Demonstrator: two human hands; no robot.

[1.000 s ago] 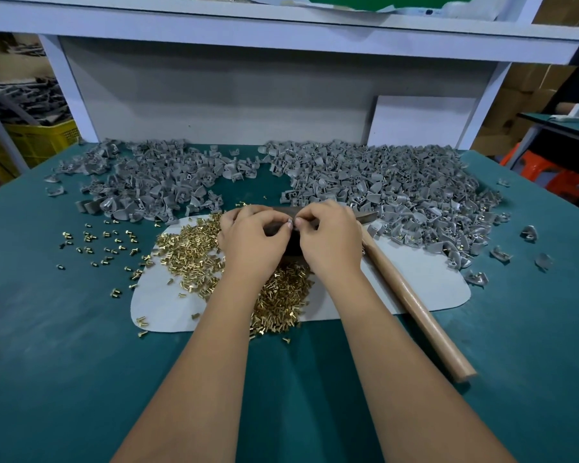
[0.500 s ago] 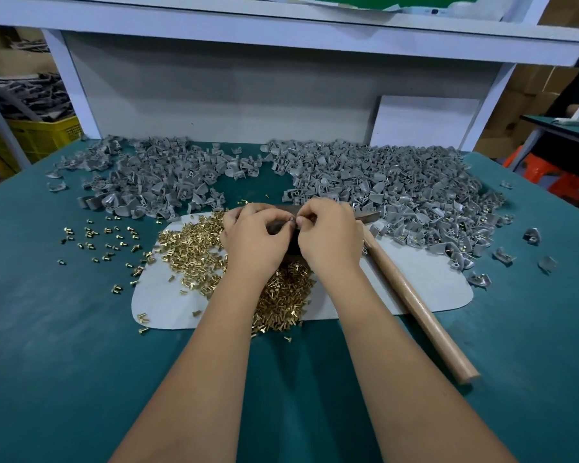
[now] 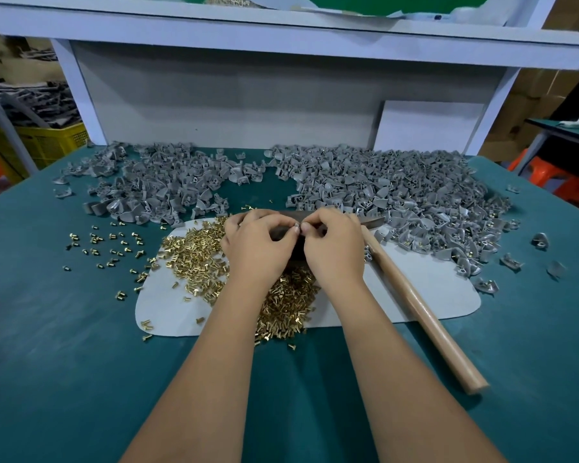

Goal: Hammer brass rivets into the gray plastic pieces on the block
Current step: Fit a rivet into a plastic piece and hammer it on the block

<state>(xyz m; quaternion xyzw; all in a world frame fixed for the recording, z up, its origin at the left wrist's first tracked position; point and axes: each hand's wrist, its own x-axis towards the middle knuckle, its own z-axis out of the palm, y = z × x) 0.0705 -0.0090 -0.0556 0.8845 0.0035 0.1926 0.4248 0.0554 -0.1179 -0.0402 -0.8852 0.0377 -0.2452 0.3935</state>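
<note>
Centrally, over a dark block: left hand and right hand, knuckles up, fingertips meeting. Fingers of both curled inward, pinching one small piece between them at the block's top; too small to tell whether gray plastic or rivet. Block mostly hidden beneath the hands, resting on a pale mat on the green table. Under and left of the wrists, a heap of brass rivets on the mat, with loose rivets scattered further left on the green. Just beside the right hand, a hammer, untouched, wooden handle slanting toward the near right. Behind, two wide piles of gray plastic pieces, the right one spilling onto the mat's far corner.
</note>
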